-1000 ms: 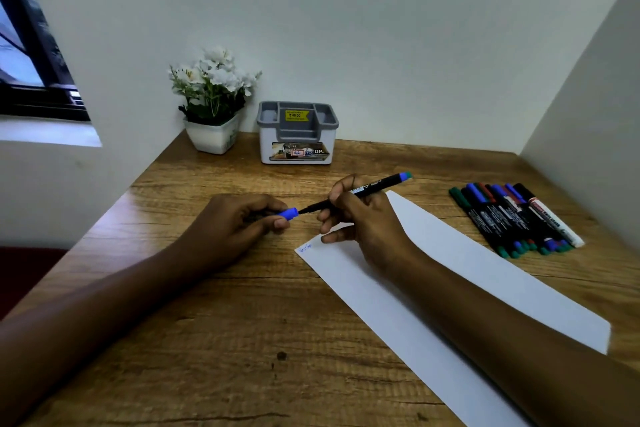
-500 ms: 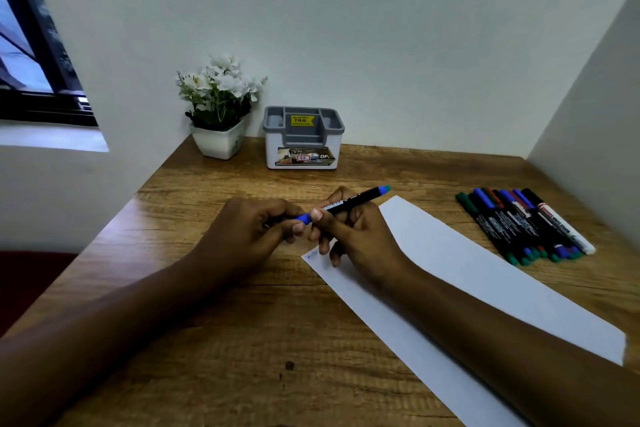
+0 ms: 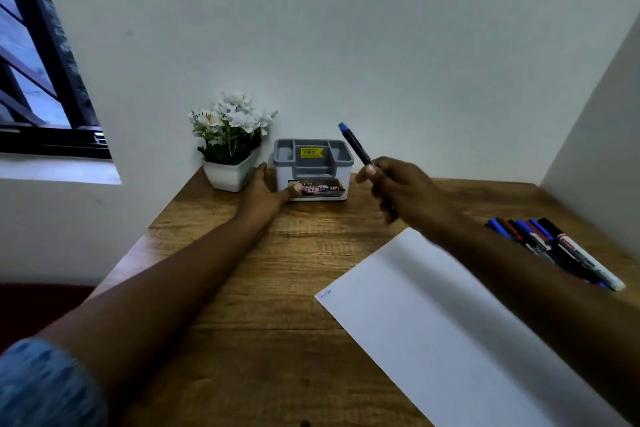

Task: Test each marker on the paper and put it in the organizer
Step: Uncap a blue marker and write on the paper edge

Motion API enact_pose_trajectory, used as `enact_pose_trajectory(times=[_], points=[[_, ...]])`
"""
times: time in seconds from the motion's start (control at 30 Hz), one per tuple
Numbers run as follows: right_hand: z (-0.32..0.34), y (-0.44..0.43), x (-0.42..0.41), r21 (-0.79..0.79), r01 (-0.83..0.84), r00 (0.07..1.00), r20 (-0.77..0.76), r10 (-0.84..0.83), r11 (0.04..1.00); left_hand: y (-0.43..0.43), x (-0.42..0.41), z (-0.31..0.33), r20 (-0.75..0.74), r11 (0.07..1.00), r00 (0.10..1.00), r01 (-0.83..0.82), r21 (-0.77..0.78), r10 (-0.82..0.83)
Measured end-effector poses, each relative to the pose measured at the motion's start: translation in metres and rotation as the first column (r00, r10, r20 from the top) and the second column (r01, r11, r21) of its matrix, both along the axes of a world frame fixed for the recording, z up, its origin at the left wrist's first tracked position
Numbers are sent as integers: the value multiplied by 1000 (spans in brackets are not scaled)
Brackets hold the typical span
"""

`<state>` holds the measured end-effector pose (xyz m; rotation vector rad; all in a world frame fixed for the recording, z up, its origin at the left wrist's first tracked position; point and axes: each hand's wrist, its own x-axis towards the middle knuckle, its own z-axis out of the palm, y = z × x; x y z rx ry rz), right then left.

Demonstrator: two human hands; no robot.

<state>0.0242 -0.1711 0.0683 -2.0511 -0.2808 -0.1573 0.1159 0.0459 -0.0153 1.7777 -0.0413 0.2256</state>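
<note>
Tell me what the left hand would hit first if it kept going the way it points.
The organizer: the thumb of the left hand seems to touch its front label. The fingers point into the gap between it and the flower pot; depth there is unclear.

- organizer (image 3: 313,163), grey over white: one
- paper (image 3: 433,322), white sheet: one
- held marker (image 3: 356,144), blue end: one
- loose markers (image 3: 554,246), side by side on the table (image 3: 259,270): at least six; a forearm hides part of the row, exact count unclear
- flower pot (image 3: 230,149), white blooms: one
- hands: two, left hand (image 3: 265,196) and right hand (image 3: 405,194)
- window (image 3: 34,80): one
</note>
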Motion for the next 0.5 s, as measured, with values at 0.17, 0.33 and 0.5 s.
enact_pose_trajectory(times=[0.17, 0.33, 0.5], points=[[51, -1, 70, -569, 93, 996, 43, -83, 817, -6, 27, 2, 38, 999, 999, 23, 29, -24], [82, 5, 116, -731, 82, 989, 143, 34, 677, -24, 42, -3, 79, 998, 997, 8, 60, -12], [89, 11, 161, -818, 182, 939, 309, 150, 546, -41, 56, -5, 106, 994, 994, 10, 110, -22]])
